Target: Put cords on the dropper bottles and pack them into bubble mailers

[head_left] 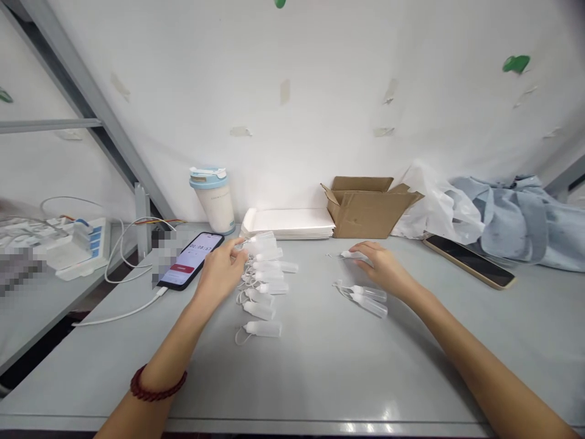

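Several small translucent plastic squeeze bottles (269,266) with white caps and thin loops lie in a loose column left of the middle. My left hand (222,271) is at the upper left end of that column, its thumb and fingers curled round the cap end of a bottle (262,239). On the right, my right hand (384,268) has its fingers and thumb closed over another squeeze bottle (347,254); only its white cap end and loop show, and the body is hidden under the hand. Just below, two more bottles (369,303) lie side by side, loops pointing left.
A phone (189,262) with a lit timer and a charging cable lies at left. Behind stand a lidded cup (214,201), a flat white stack (292,224) and an open cardboard box (370,210). At right are a plastic bag (439,204), another phone (470,262) and blue cloth (525,213).
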{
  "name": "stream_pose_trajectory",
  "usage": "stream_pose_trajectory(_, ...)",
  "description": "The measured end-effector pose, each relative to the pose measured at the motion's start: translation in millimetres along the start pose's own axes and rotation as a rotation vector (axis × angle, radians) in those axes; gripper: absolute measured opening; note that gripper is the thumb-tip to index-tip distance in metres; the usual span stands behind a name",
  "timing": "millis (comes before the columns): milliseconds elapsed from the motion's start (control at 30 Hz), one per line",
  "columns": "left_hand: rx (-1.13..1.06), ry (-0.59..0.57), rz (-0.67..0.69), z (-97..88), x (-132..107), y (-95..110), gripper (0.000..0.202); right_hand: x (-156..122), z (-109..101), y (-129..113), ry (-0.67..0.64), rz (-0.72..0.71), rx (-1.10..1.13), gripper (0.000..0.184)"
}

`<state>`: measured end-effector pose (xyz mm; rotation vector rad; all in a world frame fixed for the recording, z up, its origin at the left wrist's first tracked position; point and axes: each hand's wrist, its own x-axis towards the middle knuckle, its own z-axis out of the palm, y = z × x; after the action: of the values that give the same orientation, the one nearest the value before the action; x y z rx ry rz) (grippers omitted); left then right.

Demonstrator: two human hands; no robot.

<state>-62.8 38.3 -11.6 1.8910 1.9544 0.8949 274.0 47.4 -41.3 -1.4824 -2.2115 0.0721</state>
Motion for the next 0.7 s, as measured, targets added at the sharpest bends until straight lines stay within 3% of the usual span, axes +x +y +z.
stream_pose_trajectory(433,0.137,-0.013,0.11,7.1,3.3,-10.5,0.042,-0.2,3.1,13.4,-0.082,0.054,-0.101,0.021)
stream_pose_trajectory(700,0.102,0.19,0.19,10.7,8.6,-9.4,0.043,-1.3,-1.1,11.2,-0.104,0.088,-0.135,0.019)
